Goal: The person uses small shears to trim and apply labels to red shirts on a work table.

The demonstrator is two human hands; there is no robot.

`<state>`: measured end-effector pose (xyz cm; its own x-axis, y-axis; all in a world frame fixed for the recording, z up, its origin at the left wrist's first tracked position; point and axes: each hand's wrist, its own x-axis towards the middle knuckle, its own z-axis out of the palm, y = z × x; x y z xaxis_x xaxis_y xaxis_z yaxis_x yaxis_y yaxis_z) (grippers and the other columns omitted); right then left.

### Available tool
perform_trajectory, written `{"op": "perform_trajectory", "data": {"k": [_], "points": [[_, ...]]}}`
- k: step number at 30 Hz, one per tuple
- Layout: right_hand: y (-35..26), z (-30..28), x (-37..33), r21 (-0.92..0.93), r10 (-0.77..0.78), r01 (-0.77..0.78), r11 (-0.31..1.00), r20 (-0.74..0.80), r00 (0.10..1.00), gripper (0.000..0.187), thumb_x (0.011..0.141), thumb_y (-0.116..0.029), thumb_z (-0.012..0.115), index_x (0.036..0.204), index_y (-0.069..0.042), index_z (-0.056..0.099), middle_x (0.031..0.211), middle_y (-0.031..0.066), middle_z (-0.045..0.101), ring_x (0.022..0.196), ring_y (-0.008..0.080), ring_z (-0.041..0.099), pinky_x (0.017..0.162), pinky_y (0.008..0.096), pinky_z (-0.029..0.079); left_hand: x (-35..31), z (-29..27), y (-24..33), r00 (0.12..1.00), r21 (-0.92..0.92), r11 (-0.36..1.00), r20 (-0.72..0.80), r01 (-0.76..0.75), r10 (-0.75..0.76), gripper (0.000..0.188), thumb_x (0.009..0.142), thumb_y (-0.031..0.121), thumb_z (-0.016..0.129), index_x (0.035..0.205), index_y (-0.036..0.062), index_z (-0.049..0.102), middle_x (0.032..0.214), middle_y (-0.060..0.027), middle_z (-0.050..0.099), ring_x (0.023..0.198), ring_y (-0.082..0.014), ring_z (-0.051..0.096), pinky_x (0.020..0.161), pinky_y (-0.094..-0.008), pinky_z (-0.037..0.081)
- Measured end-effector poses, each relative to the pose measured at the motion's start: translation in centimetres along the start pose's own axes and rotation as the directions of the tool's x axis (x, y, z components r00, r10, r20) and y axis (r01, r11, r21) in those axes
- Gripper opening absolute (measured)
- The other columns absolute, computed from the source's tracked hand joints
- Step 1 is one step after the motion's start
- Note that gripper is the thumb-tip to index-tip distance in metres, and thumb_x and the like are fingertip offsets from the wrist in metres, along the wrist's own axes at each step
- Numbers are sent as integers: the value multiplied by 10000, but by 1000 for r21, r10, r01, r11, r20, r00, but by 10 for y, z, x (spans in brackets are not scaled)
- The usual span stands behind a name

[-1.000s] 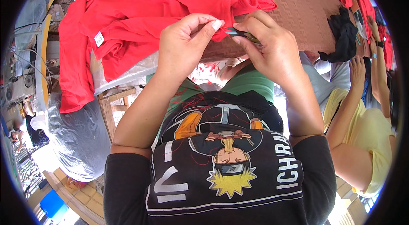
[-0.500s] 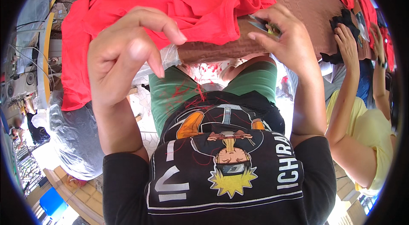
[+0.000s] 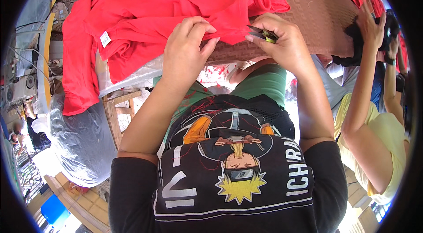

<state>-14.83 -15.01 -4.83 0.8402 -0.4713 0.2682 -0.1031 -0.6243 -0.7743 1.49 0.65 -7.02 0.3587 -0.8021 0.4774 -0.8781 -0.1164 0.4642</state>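
A red garment (image 3: 145, 34) lies bunched over the near edge of the table, a small white tag (image 3: 105, 39) showing on its left part. The fingers of my left hand (image 3: 187, 48) are curled round the garment's near edge, thumb below and fingertips above. In my right hand (image 3: 284, 43) is a small pair of thread snips (image 3: 264, 33), the dark blades pointing left toward the cloth. The blade tips sit right by the garment's edge; whether they touch it, I cannot tell. My palm partly hides the grip of the snips.
The table has a brown patterned cover (image 3: 308, 17). At right a co-worker in a yellow top (image 3: 374, 145) handles black cloth (image 3: 354, 34); more red and black cloth lies beyond. A plastic-wrapped bundle (image 3: 79, 140) stands at left beside a wooden frame (image 3: 115, 114). Red threads lie on my lap.
My left hand has moved right and down onto the garment's edge, where its fingers have closed. The right hand has lowered slightly with the snips. The garment is shifted, exposing its tag.
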Motion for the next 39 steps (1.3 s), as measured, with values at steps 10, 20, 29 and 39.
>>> {"op": "perform_trajectory", "data": {"k": [10,20,29,39], "points": [[-2,-12,-5,-101,89,-79,992,95,991,205,752,-16,740,926,20,639,869,69,619,781,155,598,715,278,466,-7,-26,14,965,-337,912,192,234,-176,110,851,67,671,930,1,706,957,-96,706,879,-147,665,768,-251,502],[-34,-4,9,-84,-215,219,972,57,975,200,814,-163,676,986,-75,620,879,100,618,778,292,624,666,377,495,-3,-30,19,894,-451,774,271,445,-356,128,892,78,644,978,-4,691,899,-49,708,826,-53,630,745,-207,494],[-33,4,13,-157,-250,283,946,199,947,171,797,-84,674,960,-46,638,864,101,596,778,304,613,660,361,482,-5,-27,16,932,-430,828,193,360,-305,171,886,187,661,977,42,673,766,-74,695,655,-86,643,605,-240,498],[-37,-3,14,-180,-298,331,926,189,936,143,817,-139,651,940,-82,607,879,87,590,753,307,619,648,403,490,12,-53,16,976,-382,918,135,-110,173,158,858,197,643,870,53,707,974,-106,668,827,-197,627,723,-299,476]]}}
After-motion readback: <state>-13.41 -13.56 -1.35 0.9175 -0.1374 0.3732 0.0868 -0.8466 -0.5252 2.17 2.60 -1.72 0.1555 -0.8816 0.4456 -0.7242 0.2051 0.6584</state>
